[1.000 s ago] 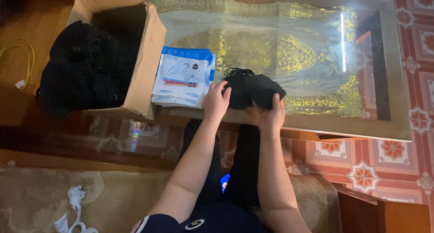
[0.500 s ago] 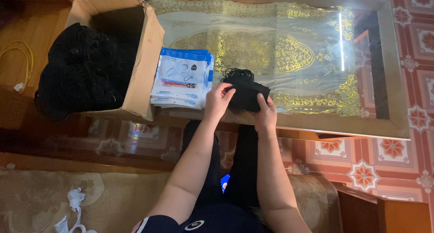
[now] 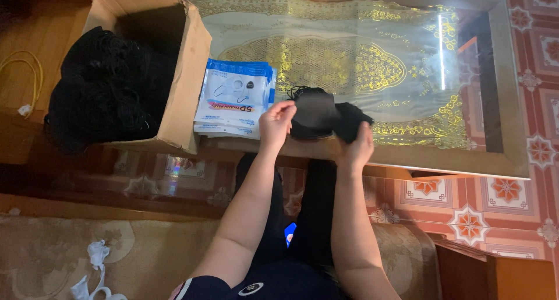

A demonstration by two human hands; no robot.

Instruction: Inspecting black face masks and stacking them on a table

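Black face masks (image 3: 326, 118), a small stack, are being pinched between the left hand (image 3: 275, 124) and right hand (image 3: 356, 148) at the glass table's (image 3: 501, 160) near edge (loose ear loops risking a snag or spill).

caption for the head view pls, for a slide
Both hands, left hand and right hand, hold black face masks over a glass-topped table, beside packets.

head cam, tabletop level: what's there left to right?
Brown cardboard box full of black fabric pieces → stack of blue-and-white flat plastic packets → left hand → black fabric masks → right hand → bare gold-patterned glass tabletop.
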